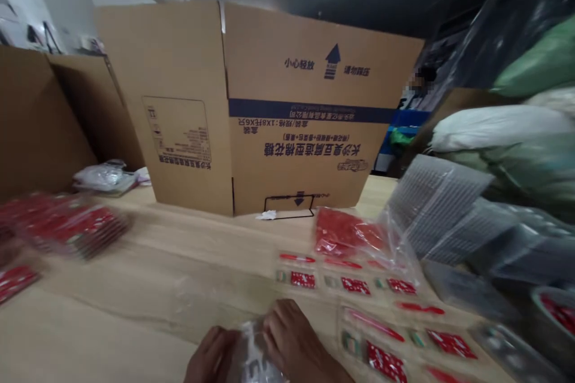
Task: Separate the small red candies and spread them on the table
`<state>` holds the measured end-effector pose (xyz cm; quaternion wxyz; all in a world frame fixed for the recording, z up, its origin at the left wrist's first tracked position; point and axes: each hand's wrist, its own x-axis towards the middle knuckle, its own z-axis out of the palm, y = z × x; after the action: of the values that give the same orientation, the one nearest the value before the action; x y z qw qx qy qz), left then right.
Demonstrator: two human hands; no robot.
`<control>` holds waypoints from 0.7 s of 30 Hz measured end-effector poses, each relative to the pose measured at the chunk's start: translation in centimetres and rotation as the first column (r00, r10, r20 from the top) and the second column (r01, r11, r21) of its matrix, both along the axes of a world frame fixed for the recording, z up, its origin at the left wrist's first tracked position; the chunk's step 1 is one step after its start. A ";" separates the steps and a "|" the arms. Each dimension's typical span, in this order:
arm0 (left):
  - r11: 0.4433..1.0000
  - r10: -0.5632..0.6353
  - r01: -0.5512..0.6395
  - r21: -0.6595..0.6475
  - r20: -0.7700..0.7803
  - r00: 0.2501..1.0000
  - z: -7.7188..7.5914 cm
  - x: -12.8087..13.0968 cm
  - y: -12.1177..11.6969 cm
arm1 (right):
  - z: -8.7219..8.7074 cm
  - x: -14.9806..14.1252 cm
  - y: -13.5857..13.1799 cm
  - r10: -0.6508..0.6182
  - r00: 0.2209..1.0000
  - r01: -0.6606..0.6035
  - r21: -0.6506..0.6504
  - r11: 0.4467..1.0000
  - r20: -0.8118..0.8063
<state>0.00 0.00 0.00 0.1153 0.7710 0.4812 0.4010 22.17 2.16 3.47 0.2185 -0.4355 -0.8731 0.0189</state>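
Observation:
At the bottom edge of the view, my left hand (pixel 211 356) and my right hand (pixel 291 335) grip a clear plastic packet (pixel 254 353) between them, and their fingers hide part of it. The packet's contents cannot be made out. Just to the right of my right hand lie several flat transparent sleeves of red-and-white packets (pixel 372 317) on the light wooden table (pixel 112 317). Beyond them sits a clear bag of red items (pixel 345 233). More blurred red packets (pixel 63 227) lie at the left of the table.
A large open cardboard carton (pixel 265 108) stands on the table's far side, with further cardboard (pixel 40 125) to its left. Stacked clear plastic trays (pixel 435 203) rise at the right, in front of bulky green and white sacks (pixel 498 137).

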 end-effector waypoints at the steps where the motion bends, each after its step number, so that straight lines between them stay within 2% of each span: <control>1: 0.998 0.036 -0.032 -0.049 0.093 0.995 1.0 -0.7 0.0 | -0.2 0.0 0.0 -0.005 0.999 0.002 -0.044 0.999 -0.054; 3: 0.979 0.187 -0.166 -0.117 0.210 0.960 2.4 -3.3 0.4 | -1.3 -0.3 0.3 -0.022 0.996 0.014 -0.093 0.996 -0.087; 5: 0.937 0.326 -0.278 -0.213 0.236 0.916 2.6 -7.5 0.8 | -3.2 -0.7 0.8 -0.008 1.000 0.006 -0.100 0.995 -0.015; 7: 0.886 0.392 -0.326 -0.329 0.157 0.907 1.6 -12.5 1.1 | -5.0 -0.9 1.3 0.021 0.996 -0.013 -0.102 0.995 0.082; 9: 0.816 0.453 -0.412 -0.406 0.004 0.892 0.1 -16.7 0.8 | -5.9 -1.0 1.4 0.023 0.990 -0.012 -0.077 0.997 0.138; 11: 0.802 0.456 -0.469 -0.370 -0.127 0.881 -0.9 -18.9 0.2 | -5.9 -0.9 1.2 0.025 0.986 -0.018 -0.045 0.999 0.164; 13: 0.818 0.496 -0.545 -0.184 -0.255 0.830 -1.3 -18.4 -0.4 | -5.5 -0.6 0.9 0.032 0.982 -0.026 -0.037 0.999 0.185; 16: 0.859 0.492 -0.501 0.103 -0.435 0.754 -0.9 -13.3 -0.7 | -5.5 -0.1 0.7 0.022 0.976 -0.016 -0.030 0.999 0.216; 17: 0.910 0.398 -0.402 0.103 -0.492 0.774 -0.6 -11.0 -0.7 | -5.7 0.1 0.7 0.011 0.975 -0.008 -0.012 1.000 0.222; 18: 0.933 0.338 -0.351 0.078 -0.525 0.781 -0.4 -8.7 -0.6 | -6.0 0.2 0.7 0.000 0.974 -0.002 0.008 1.000 0.226; 21: 0.954 0.150 -0.275 -0.119 -0.605 0.782 0.2 -3.2 0.1 | -6.7 0.7 0.6 -0.029 0.972 0.015 0.061 0.998 0.234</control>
<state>-3.22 0.06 0.23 -0.0089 0.7817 0.6152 0.1018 22.87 2.79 -3.21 0.1264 -0.4377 -0.8881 -0.0609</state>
